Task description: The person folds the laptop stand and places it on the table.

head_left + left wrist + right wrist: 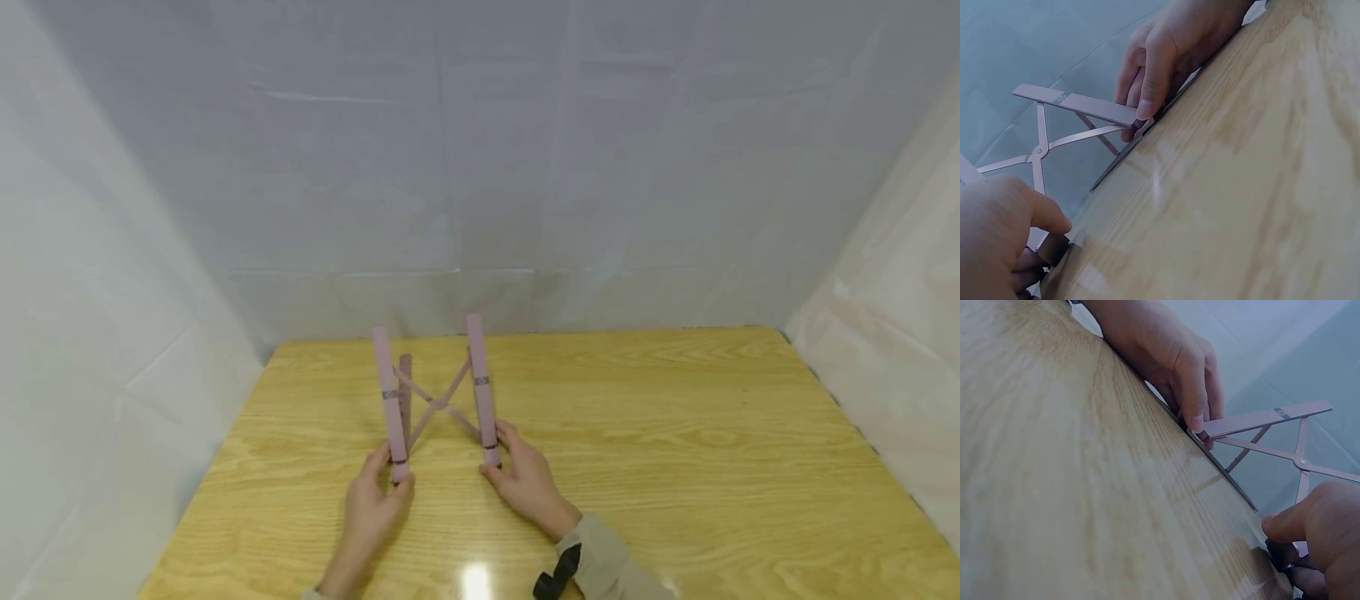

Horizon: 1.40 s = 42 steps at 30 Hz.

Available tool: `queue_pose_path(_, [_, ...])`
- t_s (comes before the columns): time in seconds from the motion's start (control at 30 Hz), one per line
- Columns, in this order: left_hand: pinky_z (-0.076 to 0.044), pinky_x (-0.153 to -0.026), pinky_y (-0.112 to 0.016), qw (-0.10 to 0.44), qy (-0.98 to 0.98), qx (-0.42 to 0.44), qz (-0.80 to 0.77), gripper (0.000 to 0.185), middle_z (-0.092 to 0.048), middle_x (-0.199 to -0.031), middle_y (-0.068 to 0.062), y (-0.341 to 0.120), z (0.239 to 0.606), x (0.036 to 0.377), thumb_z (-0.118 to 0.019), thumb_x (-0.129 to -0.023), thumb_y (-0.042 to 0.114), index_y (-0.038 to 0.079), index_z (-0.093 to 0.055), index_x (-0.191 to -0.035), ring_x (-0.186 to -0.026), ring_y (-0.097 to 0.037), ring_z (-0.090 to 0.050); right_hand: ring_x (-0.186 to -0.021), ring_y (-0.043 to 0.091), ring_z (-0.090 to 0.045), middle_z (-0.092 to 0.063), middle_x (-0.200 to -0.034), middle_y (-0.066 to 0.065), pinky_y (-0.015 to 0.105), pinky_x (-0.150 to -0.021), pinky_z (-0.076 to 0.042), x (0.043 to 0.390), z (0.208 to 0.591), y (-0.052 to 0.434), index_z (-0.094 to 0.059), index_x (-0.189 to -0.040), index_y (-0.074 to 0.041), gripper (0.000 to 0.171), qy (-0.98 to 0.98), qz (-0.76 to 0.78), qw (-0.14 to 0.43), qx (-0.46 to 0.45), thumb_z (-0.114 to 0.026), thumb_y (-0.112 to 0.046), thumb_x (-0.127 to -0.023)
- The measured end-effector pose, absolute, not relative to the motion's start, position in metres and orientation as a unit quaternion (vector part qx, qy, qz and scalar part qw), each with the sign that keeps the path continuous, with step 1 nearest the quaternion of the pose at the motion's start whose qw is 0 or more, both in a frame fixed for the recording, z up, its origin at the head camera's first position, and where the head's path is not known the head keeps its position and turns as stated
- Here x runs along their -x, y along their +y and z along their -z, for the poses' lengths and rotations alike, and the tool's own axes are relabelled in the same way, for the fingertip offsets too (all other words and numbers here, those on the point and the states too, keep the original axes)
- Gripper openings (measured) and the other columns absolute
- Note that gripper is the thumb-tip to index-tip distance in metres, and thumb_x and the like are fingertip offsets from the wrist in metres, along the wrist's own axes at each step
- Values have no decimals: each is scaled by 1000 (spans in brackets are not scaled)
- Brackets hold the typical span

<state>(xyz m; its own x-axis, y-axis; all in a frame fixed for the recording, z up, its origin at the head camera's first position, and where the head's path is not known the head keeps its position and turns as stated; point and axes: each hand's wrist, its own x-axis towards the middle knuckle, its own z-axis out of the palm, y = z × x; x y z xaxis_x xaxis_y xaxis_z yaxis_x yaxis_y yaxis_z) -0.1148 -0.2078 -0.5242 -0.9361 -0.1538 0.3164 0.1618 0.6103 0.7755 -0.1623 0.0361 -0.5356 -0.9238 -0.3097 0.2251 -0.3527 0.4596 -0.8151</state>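
A pink folding laptop stand (439, 404) stands unfolded on the table, its two slanted arms joined by crossed bars. My left hand (371, 504) grips the near lower end of the left arm (390, 400), with thumb and fingers on either side. On the right arm (482, 392), my right hand (527, 482) pinches the matching end. In the left wrist view, the left hand (1000, 231) is close up and the right hand (1169, 62) lies beyond. The right wrist view has the right hand (1325, 534) close, its fingers partly hidden, and the left hand (1169, 359) farther off.
The wood-grain table (675, 450) spreads out around the stand. A pale plastic sheet (487, 167) hangs behind it, with more sheeting at both sides. A black strap (558, 573) is on the right sleeve (611, 558).
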Motion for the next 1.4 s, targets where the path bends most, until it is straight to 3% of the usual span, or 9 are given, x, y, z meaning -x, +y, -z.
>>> queue_pose_path(0.43, [-37,-105,-60,164,-877,12,452,64,-58,-133,-24,-200,523,121,-74,-78,-5,-3,-52,-138,-126,-45,-51,-128,36,-52,-55,-140,19,51,-105,-43,163,537,44,-40,-146,-2,68,-859,-475,38,-187,-74,-18,-89])
queue_pose_path(0.6, [-32,-109,-61,163,-878,19,449,63,-57,-134,-25,-196,524,124,-73,-79,-5,-4,-51,-138,-127,-46,-49,-128,35,-52,-55,-139,19,50,-105,-44,163,537,49,-41,-146,-2,68,-858,-477,46,-186,-74,-17,-89])
queue_pose_path(0.83, [-40,-104,-59,163,-880,23,446,62,-61,-129,-23,-189,525,127,-74,-79,-5,-3,-53,-137,-122,-44,-55,-127,37,-52,-55,-139,21,52,-104,-44,162,539,58,-41,-146,-2,68,-856,-479,52,-186,-75,-17,-89])
queue_pose_path(1.4, [-39,-104,-61,161,-878,36,450,59,-63,-126,-23,-172,529,134,-76,-79,-1,-1,-56,-135,-123,-46,-53,-127,37,-53,-57,-137,20,52,-105,-43,164,540,79,-43,-144,-3,67,-861,-475,63,-169,-76,-15,-87])
